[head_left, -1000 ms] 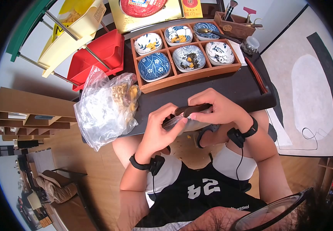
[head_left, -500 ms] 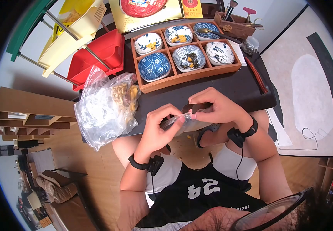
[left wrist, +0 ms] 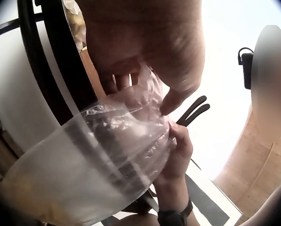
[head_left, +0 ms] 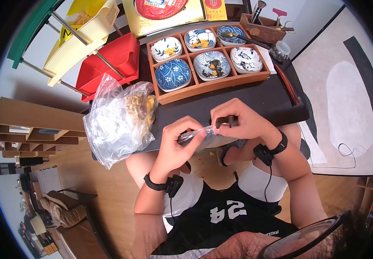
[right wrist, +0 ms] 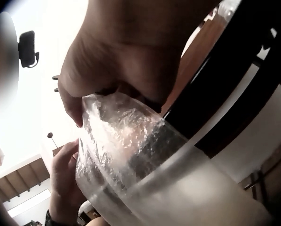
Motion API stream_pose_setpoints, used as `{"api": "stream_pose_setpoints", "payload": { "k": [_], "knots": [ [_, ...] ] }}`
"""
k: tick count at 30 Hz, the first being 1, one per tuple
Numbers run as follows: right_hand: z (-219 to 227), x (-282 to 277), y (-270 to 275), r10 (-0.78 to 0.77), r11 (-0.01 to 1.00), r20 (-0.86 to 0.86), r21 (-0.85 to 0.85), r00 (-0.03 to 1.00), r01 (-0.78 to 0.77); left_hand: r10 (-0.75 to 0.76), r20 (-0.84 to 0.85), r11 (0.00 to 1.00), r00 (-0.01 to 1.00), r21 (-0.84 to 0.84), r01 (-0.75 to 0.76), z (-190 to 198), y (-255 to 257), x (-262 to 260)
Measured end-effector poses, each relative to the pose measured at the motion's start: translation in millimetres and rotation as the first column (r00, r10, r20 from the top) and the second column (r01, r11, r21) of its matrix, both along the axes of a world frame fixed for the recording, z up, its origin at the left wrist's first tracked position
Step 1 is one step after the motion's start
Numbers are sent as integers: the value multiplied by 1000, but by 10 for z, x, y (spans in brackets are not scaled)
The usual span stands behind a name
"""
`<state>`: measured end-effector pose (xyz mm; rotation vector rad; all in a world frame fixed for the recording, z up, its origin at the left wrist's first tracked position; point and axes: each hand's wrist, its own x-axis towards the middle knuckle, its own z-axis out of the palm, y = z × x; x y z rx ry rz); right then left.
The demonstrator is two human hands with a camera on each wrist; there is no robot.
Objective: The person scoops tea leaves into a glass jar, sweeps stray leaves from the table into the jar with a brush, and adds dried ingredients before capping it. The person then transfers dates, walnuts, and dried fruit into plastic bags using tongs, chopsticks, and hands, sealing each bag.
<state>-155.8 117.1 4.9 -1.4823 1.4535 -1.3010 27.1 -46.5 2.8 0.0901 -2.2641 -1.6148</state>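
A clear plastic bag point(head_left: 212, 141) hangs between both hands in front of the table edge; something yellowish point(left wrist: 39, 200) shows blurred low inside it in the left wrist view. My left hand point(head_left: 178, 139) pinches the bag's upper edge between thumb and fingers. Close beside it, my right hand point(head_left: 243, 118) pinches the same edge and also holds dark brown tongs point(head_left: 225, 121). Their two slim arms stick out past the hand in the left wrist view. Both thumbs lie on the near side of the plastic, tips close together.
Beyond the hands, a wooden divided tray point(head_left: 208, 90) holds several patterned bowls, some with yellow or dark dried bits. A larger plastic bag point(head_left: 113, 125) of dried goods lies left, by a red bin point(head_left: 128, 56). A dark spoon point(head_left: 255, 41) rests across the tray's right corner.
The tongs have swung from pointing left across the bag to standing more upright within the right hand. The left fingers have slid slightly along the bag's edge.
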Motion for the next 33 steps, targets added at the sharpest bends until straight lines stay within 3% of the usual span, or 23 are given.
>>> {"api": "stream_pose_setpoints", "payload": {
  "k": [5, 11, 17, 21, 28, 33],
  "knots": [
    [-70, 72, -19, 67, 997, 142, 36, 988, -73, -34, -19, 999, 999, -3, 34, -3, 23, 1],
    [25, 73, -30, 57, 997, 67, -64, 996, -52, -20, 31, 1000, 999, -8, 20, 3, 12, 1],
    [30, 29, 2, 9, 999, 29, 49, 1000, -11, -4, -20, 1000, 1000, 0, 4, 4, 1, 0],
    [16, 94, -33, 49, 999, 66, -19, 997, -47, -27, -22, 1000, 999, 5, 27, -6, 27, -11],
    [75, 73, -13, -24, 999, 30, -37, 999, 25, 34, 31, 995, 999, 95, -37, -37, 1, -4],
    [29, 88, -32, -1, 999, 29, -41, 1000, 2, -2, -12, 1000, 1000, 18, 2, 15, 9, 9]
  ]
}}
